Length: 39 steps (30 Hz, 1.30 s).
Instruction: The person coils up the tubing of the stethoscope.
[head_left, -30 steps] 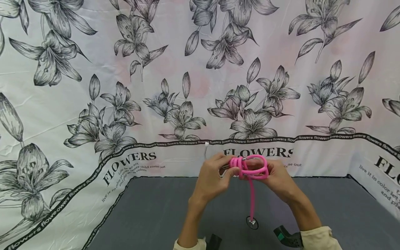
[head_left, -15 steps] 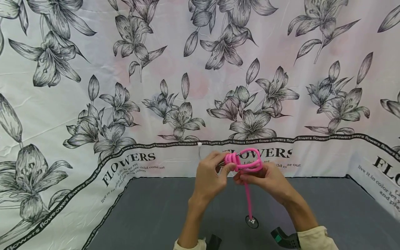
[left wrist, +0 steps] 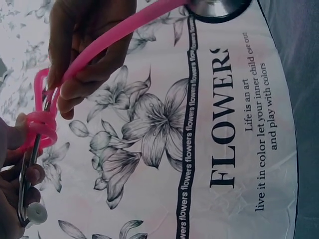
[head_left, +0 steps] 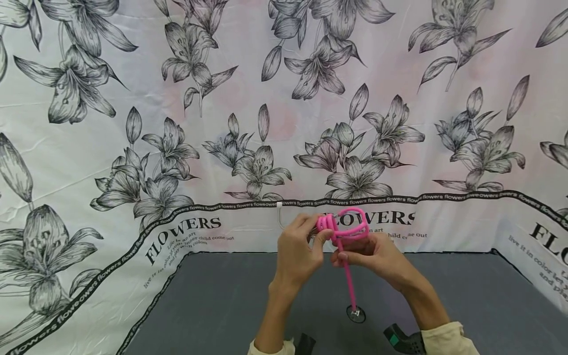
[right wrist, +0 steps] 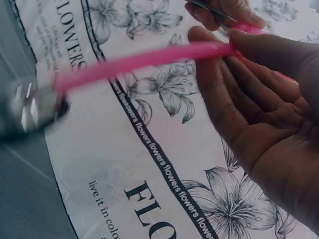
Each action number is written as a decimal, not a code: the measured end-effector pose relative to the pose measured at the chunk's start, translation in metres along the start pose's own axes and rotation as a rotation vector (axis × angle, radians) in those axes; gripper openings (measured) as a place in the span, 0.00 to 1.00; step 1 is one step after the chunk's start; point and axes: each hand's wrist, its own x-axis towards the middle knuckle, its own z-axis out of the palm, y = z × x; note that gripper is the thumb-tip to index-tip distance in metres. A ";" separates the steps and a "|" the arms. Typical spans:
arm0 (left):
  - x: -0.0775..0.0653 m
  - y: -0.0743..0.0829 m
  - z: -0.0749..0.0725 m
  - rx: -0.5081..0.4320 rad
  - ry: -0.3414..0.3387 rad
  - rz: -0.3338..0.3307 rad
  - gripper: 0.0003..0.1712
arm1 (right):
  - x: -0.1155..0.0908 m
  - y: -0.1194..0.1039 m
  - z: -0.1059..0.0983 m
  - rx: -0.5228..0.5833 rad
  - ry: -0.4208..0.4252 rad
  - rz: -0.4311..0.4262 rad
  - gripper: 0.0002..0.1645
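Head view | stethoscope coil (head_left: 327,224) held narrowly pinched by left-hand grip (head_left: 298,254) | hanging tube (head_left: 349,286) pinched just below coil by nearer right-hand grip (head_left: 383,259) | tube's long axis steeply inclined, chest piece (head_left: 356,313) lowest, well apart from both grips

The right hand (right wrist: 266,117), at three o'clock, pinched a pink tube (right wrist: 144,60) running to a blurred metal disc (right wrist: 32,107) at nine. The left hand (right wrist: 239,10) held a metal rod (right wrist: 212,10) at one.
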 end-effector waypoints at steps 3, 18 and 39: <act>-0.001 -0.002 -0.001 0.042 0.037 -0.003 0.14 | 0.001 0.000 0.001 -0.025 -0.039 0.015 0.18; -0.002 -0.003 0.001 0.301 0.040 0.082 0.16 | -0.005 -0.029 0.015 -0.561 0.029 -0.041 0.18; -0.002 0.004 -0.005 0.551 -0.235 0.112 0.15 | -0.006 -0.043 0.044 -1.423 0.390 -0.368 0.16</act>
